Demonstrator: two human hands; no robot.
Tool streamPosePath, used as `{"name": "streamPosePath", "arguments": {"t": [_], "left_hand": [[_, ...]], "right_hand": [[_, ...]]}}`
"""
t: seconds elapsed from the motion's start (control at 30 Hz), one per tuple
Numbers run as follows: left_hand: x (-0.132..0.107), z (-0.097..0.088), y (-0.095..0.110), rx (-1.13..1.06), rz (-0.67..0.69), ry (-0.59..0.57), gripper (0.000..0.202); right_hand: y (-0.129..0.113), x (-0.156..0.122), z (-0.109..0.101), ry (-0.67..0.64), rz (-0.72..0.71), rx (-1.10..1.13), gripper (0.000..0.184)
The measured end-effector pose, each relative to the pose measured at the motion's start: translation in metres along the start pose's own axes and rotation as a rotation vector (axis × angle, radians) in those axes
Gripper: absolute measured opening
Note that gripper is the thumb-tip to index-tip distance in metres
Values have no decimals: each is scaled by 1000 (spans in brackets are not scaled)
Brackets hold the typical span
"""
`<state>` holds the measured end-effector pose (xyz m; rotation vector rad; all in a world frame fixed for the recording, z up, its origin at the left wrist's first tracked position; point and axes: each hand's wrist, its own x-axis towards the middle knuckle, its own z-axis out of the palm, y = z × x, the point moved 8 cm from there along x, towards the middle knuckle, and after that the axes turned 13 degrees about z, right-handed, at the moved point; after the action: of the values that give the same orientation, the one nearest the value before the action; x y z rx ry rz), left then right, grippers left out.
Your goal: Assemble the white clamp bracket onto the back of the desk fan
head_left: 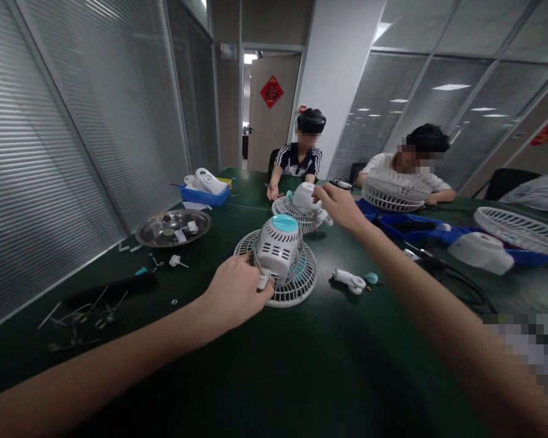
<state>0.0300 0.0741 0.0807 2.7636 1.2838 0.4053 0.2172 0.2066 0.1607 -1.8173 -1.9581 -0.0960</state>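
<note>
In front of me a small white fan (281,249) lies grille-down on the table, its motor housing up with a light-blue round cap (285,223). My left hand (235,286) is closed around the lower side of that housing, at a small white piece (265,278). Farther off lies a second white fan (305,198), also grille-down. My right hand (340,207) stretches out to it, fingertips closed at the right side of its housing; the exact contact is partly hidden. Right of the near fan are a white handle-like part (349,280) and a light-blue knob (371,278).
On the left stand a metal bowl (176,230) of small parts and a blue tray (205,193) of white parts. Metal rods (80,316) lie nearer. At right are blue trays (383,225), a grille (520,231) and black cables (466,286). Two people sit opposite.
</note>
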Motion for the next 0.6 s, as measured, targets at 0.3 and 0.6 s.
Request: {"name": "streamPosePath", "arguments": {"t": [0.3, 0.6], "left_hand": [[-33, -5, 13, -188, 262, -61, 31], [-14, -42, 3, -222, 49, 395, 50]], "right_hand": [[-96, -105, -26, -398, -516, 37, 38], [-94, -99, -13, -289, -499, 9, 38]]}}
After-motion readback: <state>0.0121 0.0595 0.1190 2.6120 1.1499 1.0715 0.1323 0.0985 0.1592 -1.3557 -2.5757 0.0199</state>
